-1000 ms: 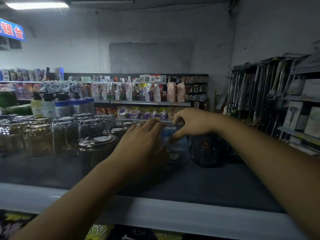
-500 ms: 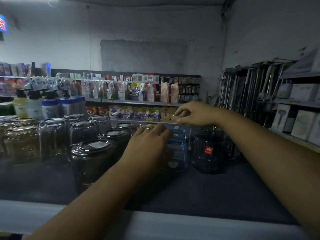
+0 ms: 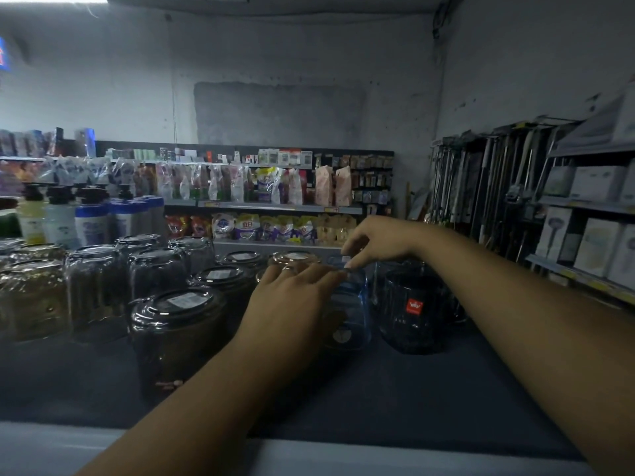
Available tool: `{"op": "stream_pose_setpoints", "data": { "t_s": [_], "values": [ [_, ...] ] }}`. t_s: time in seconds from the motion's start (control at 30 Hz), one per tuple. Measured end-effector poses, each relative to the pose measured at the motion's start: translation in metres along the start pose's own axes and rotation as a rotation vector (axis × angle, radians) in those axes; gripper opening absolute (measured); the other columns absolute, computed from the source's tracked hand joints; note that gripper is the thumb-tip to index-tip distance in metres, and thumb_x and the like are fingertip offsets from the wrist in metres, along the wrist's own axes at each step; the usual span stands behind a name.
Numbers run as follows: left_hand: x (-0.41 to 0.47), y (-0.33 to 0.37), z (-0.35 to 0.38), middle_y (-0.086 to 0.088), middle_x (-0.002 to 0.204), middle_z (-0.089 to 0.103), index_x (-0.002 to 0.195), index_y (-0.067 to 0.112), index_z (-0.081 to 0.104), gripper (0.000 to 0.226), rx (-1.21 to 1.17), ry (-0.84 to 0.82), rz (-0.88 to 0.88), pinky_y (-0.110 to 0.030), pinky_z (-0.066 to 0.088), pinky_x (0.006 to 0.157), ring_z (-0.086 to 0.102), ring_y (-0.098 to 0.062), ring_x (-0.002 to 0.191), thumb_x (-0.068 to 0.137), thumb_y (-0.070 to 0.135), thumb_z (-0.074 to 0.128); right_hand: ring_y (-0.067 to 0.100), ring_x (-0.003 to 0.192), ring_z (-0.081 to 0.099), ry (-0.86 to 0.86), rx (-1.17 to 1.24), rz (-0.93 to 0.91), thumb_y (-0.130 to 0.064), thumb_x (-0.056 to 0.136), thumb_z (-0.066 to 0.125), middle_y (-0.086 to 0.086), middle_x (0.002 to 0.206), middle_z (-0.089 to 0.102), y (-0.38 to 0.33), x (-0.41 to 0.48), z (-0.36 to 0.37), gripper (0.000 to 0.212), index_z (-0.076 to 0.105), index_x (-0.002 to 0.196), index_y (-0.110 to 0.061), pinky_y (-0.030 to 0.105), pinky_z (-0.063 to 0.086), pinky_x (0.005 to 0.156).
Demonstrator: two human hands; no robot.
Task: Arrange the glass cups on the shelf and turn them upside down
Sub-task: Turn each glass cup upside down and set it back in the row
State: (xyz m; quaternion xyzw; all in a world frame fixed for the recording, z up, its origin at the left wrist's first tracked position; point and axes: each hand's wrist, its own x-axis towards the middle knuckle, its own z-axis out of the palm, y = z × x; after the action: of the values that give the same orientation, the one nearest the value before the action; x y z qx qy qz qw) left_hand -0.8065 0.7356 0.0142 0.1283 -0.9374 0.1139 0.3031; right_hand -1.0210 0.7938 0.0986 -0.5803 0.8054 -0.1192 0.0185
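A blue-tinted glass cup (image 3: 354, 310) stands on the dark shelf (image 3: 395, 389) near the middle. My left hand (image 3: 292, 304) covers its left side, fingers laid over the top edge. My right hand (image 3: 374, 240) hovers above it, its fingertips pinching at the cup's top. To the right stands a dark ribbed glass cup (image 3: 412, 310) with a red label. Several upside-down glass cups (image 3: 178, 331) stand in rows on the left.
Pump bottles (image 3: 62, 218) stand behind the cups at the left. The shelf's white front edge (image 3: 343, 458) runs along the bottom. Across the aisle are shelves of packaged goods (image 3: 268, 187); a rack of boxes (image 3: 591, 228) is at the right.
My right hand has lifted from the cup's top and come back down to it. My left hand has stayed on the cup's side. The camera moved slightly.
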Motion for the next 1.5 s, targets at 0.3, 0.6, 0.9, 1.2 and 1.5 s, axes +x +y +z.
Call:
{"op": "stream_pose_setpoints", "data": {
  "t_s": [0.3, 0.6, 0.9, 1.2, 1.5],
  "values": [
    [0.004, 0.009, -0.009, 0.01, 0.161, 0.032, 0.155, 0.039, 0.026, 0.065, 0.025, -0.105, -0.012, -0.041, 0.027, 0.117, 0.038, -0.02, 0.145, 0.097, 0.059, 0.047, 0.015, 0.121, 0.059, 0.035, 0.04, 0.022, -0.035, 0.091, 0.073, -0.001, 0.136, 0.062, 0.006, -0.018, -0.004, 0.049, 0.062, 0.136, -0.017, 0.038, 0.046, 0.108],
    [0.076, 0.028, -0.038, -0.001, 0.13, 0.063, 0.13, 0.023, 0.058, 0.038, -0.276, -0.097, -0.064, -0.044, 0.053, 0.099, 0.062, -0.02, 0.112, 0.097, 0.043, 0.058, 0.013, 0.105, 0.063, 0.152, 0.132, 0.167, -0.014, 0.095, 0.069, 0.001, 0.122, 0.069, 0.047, -0.072, -0.025, 0.033, 0.067, 0.127, -0.014, 0.028, 0.048, 0.09],
    [0.197, 0.058, 0.011, -0.007, 0.143, 0.055, 0.138, 0.015, 0.057, 0.071, -0.033, -0.72, 0.042, -0.046, 0.047, 0.107, 0.056, -0.028, 0.127, 0.09, 0.066, 0.057, 0.029, 0.125, 0.056, 0.322, 0.08, 0.256, 0.001, 0.099, 0.051, 0.012, 0.141, 0.058, 0.087, -0.068, 0.008, 0.037, 0.066, 0.129, -0.014, 0.035, 0.048, 0.098],
    [0.214, 0.056, 0.027, 0.001, 0.109, 0.062, 0.138, 0.022, 0.054, 0.059, -0.214, -0.739, -0.017, -0.03, 0.059, 0.066, 0.067, -0.017, 0.089, 0.087, 0.043, 0.075, 0.029, 0.094, 0.063, 0.328, 0.115, 0.27, -0.01, 0.101, 0.046, 0.018, 0.116, 0.067, 0.105, -0.063, 0.02, 0.029, 0.07, 0.114, -0.005, 0.036, 0.054, 0.079],
    [0.163, 0.019, -0.01, -0.005, 0.11, 0.068, 0.112, 0.018, 0.07, 0.048, -0.572, -0.11, -0.237, -0.041, 0.061, 0.079, 0.068, -0.024, 0.097, 0.074, 0.041, 0.086, 0.032, 0.086, 0.065, 0.459, 0.121, 0.231, -0.012, 0.103, 0.045, 0.015, 0.091, 0.067, 0.092, -0.064, 0.017, 0.026, 0.066, 0.091, -0.002, 0.034, 0.049, 0.067]
  ]
}}
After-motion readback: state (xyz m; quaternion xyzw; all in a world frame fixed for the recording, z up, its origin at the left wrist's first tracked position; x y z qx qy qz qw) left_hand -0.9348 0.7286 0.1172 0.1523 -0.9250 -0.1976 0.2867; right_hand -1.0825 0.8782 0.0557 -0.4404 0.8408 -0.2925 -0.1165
